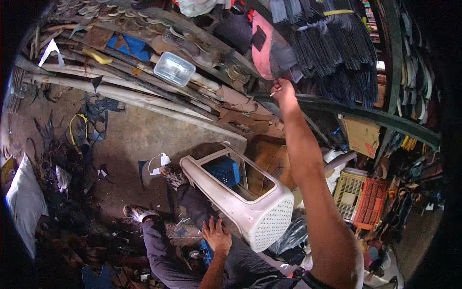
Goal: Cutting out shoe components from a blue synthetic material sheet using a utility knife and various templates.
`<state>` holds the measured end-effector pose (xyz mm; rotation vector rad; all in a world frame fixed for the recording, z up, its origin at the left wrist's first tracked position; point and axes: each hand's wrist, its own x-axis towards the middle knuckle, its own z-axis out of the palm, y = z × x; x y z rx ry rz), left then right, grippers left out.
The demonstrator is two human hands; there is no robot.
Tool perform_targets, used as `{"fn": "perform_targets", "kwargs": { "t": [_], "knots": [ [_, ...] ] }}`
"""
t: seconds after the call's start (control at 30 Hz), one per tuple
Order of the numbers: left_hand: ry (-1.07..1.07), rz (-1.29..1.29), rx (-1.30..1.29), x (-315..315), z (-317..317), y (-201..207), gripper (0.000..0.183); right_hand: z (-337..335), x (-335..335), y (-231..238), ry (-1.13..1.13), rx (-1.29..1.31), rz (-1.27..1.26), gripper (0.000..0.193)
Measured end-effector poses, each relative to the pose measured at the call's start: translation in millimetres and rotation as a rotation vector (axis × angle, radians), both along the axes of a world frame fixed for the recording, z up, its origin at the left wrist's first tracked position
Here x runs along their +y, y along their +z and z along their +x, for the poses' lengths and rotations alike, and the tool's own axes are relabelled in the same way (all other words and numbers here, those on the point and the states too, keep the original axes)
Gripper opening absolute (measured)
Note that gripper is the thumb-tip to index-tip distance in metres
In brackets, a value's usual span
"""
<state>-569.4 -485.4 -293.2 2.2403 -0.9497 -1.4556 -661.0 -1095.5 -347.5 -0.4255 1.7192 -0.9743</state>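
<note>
My right arm stretches up and away to a shelf, where my right hand (283, 91) is closed. A short thin white stick (274, 93) pokes out from its fingers; its kind I cannot make out. Just past the fingertips is the lower end of a pink curved sheet (262, 48), with a dark mesh piece (283, 57) over it. Whether the fingers also pinch these is unclear. On my thigh rests my left hand (216, 236), fingers spread and holding nothing. A white plastic stool (221, 192) lies on its side beside my legs, its perforated seat facing right.
Stacks of dark sheets (327, 53) fill the shelf beyond its dark rail (356, 108). Poles (144, 98) lie across the left, with a clear plastic container (174, 69) on them. Yellow (350, 190) and orange crates (371, 202) stand at right. Scraps (96, 118) litter the floor.
</note>
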Motion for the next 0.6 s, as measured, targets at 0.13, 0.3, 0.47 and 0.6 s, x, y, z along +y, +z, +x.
{"fn": "perform_targets", "kwargs": {
  "t": [0.13,0.3,0.47,0.6],
  "knots": [
    [0.009,0.010,0.027,2.2,1.3,-4.5,0.042,-9.2,-3.7,-3.3,-0.081,-0.055,0.091,0.006],
    [0.028,0.020,-0.027,6.1,19.3,-0.7,0.044,10.0,-1.1,-40.7,-0.096,-0.084,0.103,0.005],
    [0.018,-0.010,0.040,-14.7,4.5,1.5,0.042,-51.0,-56.1,-44.9,-0.112,-0.063,0.036,0.004],
    [0.002,-0.048,0.010,-12.5,-2.8,-4.3,0.042,-32.0,-44.3,-29.6,-0.166,-0.046,0.015,0.003]
  ]
}}
